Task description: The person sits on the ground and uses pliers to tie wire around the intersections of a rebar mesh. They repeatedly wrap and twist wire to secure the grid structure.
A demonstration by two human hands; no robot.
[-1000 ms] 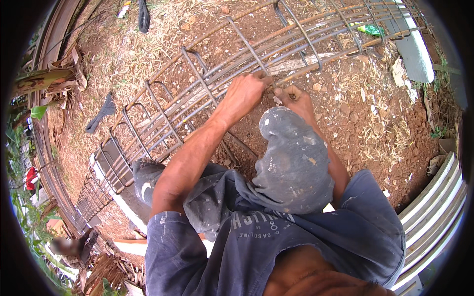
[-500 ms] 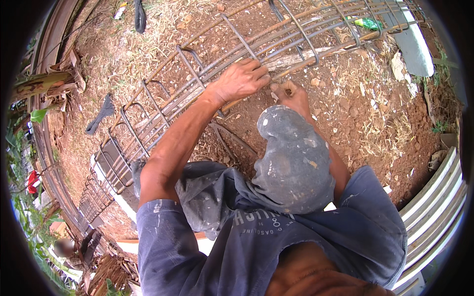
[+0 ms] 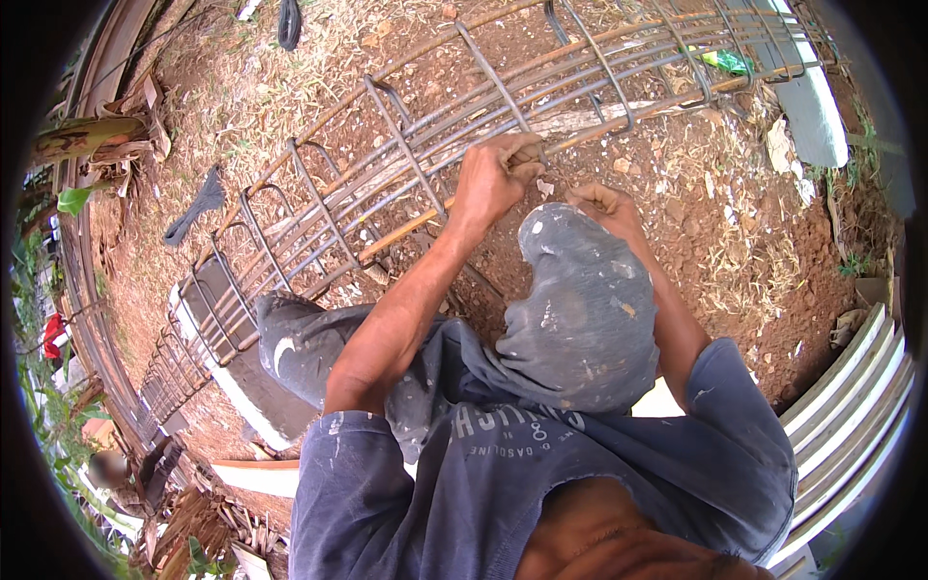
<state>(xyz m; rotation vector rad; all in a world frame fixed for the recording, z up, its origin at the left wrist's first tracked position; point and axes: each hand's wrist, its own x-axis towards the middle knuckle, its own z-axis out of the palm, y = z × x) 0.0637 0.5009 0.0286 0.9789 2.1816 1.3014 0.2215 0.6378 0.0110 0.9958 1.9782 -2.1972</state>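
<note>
A long rebar cage (image 3: 406, 159) of rusty bars and bent stirrups stretches before me from lower left to upper right. My left hand (image 3: 495, 179) is at its near bar, close to the foot of a stirrup. Its fingers are pinched together; what they hold, if anything, is too small to make out. My right hand (image 3: 607, 205) is apart from the cage, just beyond my raised knee, fingers curled in a pinch with nothing nameable showing. A thin dark metal tool (image 3: 481, 280) lies on the soil, partly hidden by my left forearm.
Dark bundles of wire (image 3: 196, 205) lie on the strawy ground beyond the cage. Grey-white blocks (image 3: 812, 111) support the cage at both ends. White slats (image 3: 841, 416) stand at right. Another person (image 3: 121, 478) is at lower left. A green wrapper (image 3: 725, 62) lies under the cage.
My left hand has turned upright, fingers now pinched at the near bar. My right hand has drawn away to the right, widening the gap between the hands. The view has shifted slightly.
</note>
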